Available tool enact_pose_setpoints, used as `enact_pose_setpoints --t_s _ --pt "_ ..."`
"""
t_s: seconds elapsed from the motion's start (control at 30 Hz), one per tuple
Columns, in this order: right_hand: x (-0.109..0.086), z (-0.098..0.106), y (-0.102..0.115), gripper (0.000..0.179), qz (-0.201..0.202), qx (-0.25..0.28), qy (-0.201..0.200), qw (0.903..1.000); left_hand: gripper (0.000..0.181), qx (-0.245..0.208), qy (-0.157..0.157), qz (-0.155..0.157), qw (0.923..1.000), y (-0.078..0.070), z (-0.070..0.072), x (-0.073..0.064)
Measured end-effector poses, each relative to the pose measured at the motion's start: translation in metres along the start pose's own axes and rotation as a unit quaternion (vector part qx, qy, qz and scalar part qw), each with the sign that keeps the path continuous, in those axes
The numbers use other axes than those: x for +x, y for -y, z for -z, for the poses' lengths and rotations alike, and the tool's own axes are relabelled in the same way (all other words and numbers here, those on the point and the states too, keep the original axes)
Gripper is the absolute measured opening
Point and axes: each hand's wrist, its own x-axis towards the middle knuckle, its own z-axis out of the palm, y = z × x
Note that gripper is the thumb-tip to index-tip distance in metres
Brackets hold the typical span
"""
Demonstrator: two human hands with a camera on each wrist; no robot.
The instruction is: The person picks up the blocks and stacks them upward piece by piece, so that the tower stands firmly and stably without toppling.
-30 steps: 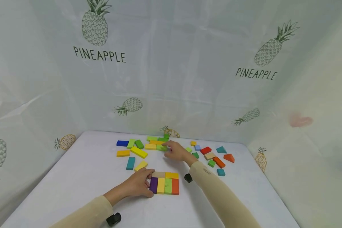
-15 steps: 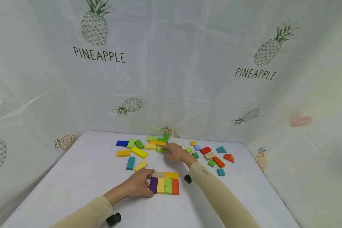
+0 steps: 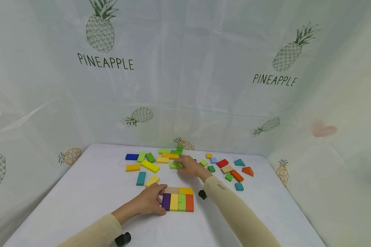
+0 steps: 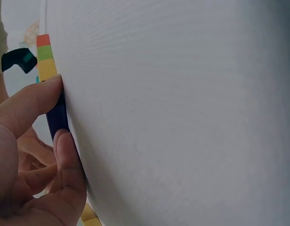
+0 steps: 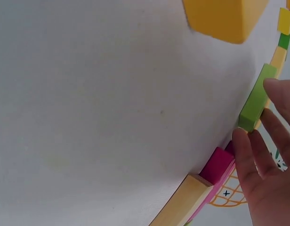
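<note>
In the head view my left hand (image 3: 147, 200) holds the left side of a flat rectangle of wooden blocks. Its thumb and fingers curl about the purple block (image 3: 166, 202). Beside that lie yellow (image 3: 174, 202), light green (image 3: 181, 202) and orange-red (image 3: 189, 203) blocks, with a beige block (image 3: 172, 190) and an amber block (image 3: 186, 190) along the far side. Farther off, my right hand (image 3: 190, 166) pinches another light green block (image 5: 258, 99) between thumb and fingers, low at the table. The fingers partly cover its right end.
Loose blocks lie on the white table (image 3: 80, 192): blue (image 3: 132, 157), teal (image 3: 141, 178) and yellow (image 3: 149, 166) ones at left. To the right are a red block (image 3: 222, 163), a beige block (image 3: 227, 169) and two triangles (image 3: 248, 171). A pineapple-print curtain (image 3: 185, 85) hangs behind.
My right hand has drawn the light green block toward me, away from the yellow and amber blocks behind it. The left hand stays at the rectangle. The head view has shifted slightly.
</note>
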Motion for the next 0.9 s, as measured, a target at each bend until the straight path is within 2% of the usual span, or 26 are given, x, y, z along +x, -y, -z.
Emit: enact_pose_setpoints --t_s 0.3,0.5,0.7,0.9 --pt "0.001 -0.004 -0.002 0.032 0.011 -0.018 -0.012 0.9997 0.096 0.003 -0.003 0.0 1.0 0.0 0.001 -0.001" --pt "-0.005 -0.004 -0.003 0.032 0.008 -0.01 -0.007 0.9999 0.096 0.007 -0.005 0.003 1.0 -0.002 0.001 -0.002" --pt "-0.02 0.002 -0.001 0.031 0.021 -0.018 -0.024 0.9993 0.096 0.004 -0.005 0.007 1.0 0.001 -0.001 -0.001" --pt "-0.05 0.006 0.011 0.03 0.03 0.012 -0.033 0.9989 0.096 0.0 -0.007 0.007 0.9999 0.002 -0.001 -0.001"
